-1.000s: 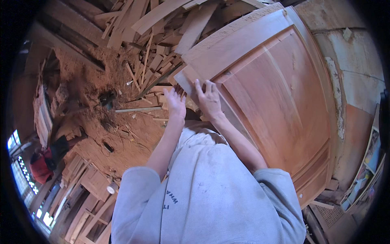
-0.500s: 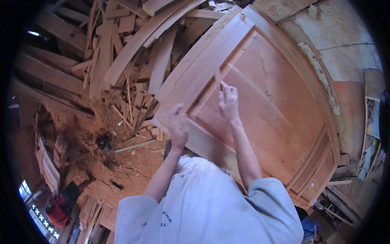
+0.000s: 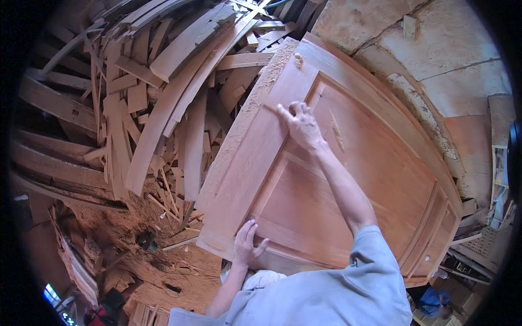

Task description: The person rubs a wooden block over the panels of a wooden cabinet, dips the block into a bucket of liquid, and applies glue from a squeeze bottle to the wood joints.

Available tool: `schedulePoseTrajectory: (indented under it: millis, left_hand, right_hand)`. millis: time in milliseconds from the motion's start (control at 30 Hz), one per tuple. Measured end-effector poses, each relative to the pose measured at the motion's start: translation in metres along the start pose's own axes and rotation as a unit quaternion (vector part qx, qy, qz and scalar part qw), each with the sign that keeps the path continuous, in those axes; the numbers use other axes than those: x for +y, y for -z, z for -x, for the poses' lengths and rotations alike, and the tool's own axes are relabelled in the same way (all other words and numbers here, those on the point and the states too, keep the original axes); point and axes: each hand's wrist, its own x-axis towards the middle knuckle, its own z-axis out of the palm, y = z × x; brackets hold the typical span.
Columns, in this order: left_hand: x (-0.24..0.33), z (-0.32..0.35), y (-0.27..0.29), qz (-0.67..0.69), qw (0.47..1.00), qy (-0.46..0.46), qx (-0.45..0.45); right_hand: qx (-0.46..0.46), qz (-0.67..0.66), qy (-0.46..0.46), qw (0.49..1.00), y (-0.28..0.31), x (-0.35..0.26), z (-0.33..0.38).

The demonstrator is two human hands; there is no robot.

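- Door (image 3: 391, 201): brown, panelled, lying face up in front of the person and filling the middle of the view; its near edge is partly hidden by the pale shirt (image 3: 321, 301).
- Wood pile (image 3: 157, 81): planks, curved boards and offcuts heaped at random, crowding close along the door's left side.
- Pale slabs (image 3: 451, 49): beyond the door at upper right, cracked, with a small block (image 3: 409, 26) standing on them.
- Sawdust (image 3: 190, 271): spread over the ground at lower left, below the pile.
- Shelf (image 3: 499, 174): at the far right edge, holding small goods, blue among them; too small to identify.
- Another person (image 3: 434, 301): in blue, at lower right, past the door's corner.
- Right hand (image 3: 304, 127): forearm stretched across the panel, over the upper-left frame; fingers curled in on a thin strip (image 3: 270, 106), blurred, its end jutting past the fingertips.
- Left hand (image 3: 249, 247): loosely open, thumb apart, fingertips resting on the door's near-left frame; nothing grasped.
- Shavings (image 3: 274, 70): scattered along the upper-left edge, with a small patch on the panel.
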Motion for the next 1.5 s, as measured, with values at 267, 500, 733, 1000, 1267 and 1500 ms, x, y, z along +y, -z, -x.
schedulePoseTrajectory:
  millis: [267, 500, 733, 1000, 1267, 1500]
  left_hand:
    - [-0.002, -0.004, -0.003, -0.022, 0.999, 0.017, -0.039]
    - [-0.004, -0.004, -0.003, -0.02, 0.998, 0.023, -0.05]
    - [-0.004, -0.006, -0.003, -0.019, 0.999, 0.023, -0.044]
    - [-0.005, -0.002, -0.003, -0.009, 0.999, 0.025, -0.045]
    - [-0.004, -0.003, -0.003, -0.015, 0.998, 0.029, -0.054]
    - [-0.004, -0.01, -0.003, -0.021, 0.999, 0.022, -0.045]
  right_hand:
    - [0.039, 0.033, -0.07, 0.996, -0.001, 0.08, -0.073]
    - [0.046, 0.033, -0.132, 0.99, -0.002, 0.114, -0.104]
    - [0.07, 0.042, -0.199, 0.977, -0.001, 0.134, -0.109]
    - [0.115, 0.036, -0.285, 0.951, 0.007, 0.184, -0.095]
    - [0.028, 0.052, -0.199, 0.978, 0.001, 0.18, -0.122]
    - [0.016, 0.04, -0.132, 0.99, 0.002, 0.155, -0.111]
